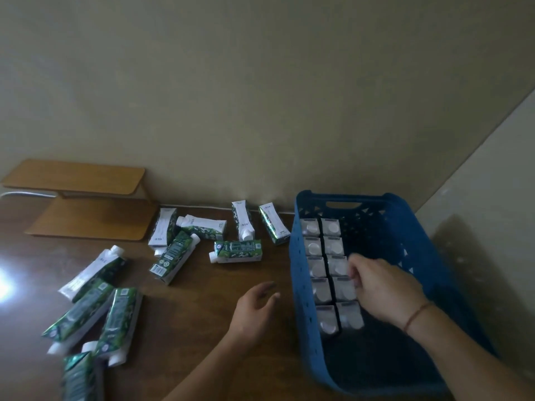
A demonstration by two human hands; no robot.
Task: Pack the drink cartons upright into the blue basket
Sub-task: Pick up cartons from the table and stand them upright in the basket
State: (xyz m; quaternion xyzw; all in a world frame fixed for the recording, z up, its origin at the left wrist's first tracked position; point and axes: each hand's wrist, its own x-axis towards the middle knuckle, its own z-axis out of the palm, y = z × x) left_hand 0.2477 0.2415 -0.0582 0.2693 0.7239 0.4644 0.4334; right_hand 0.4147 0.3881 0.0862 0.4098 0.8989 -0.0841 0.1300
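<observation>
basket (298, 273): 10 cartons (321, 267) upright | table: 11 flat | L hand (254, 306) relaxed, empty | R hand (385, 287) grip unclear

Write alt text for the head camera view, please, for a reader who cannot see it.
A person's right hand reaches into a blue plastic basket holding ten upright cartons in two rows. The open left hand hovers over the brown wooden table, where green-and-white drink cartons lie scattered.

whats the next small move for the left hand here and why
Probably reach the left hand to the nearest lying carton. It hovers open and empty over the table, while the right hand is at the second row of upright cartons in the blue basket, whose right side looks unfilled.
</observation>
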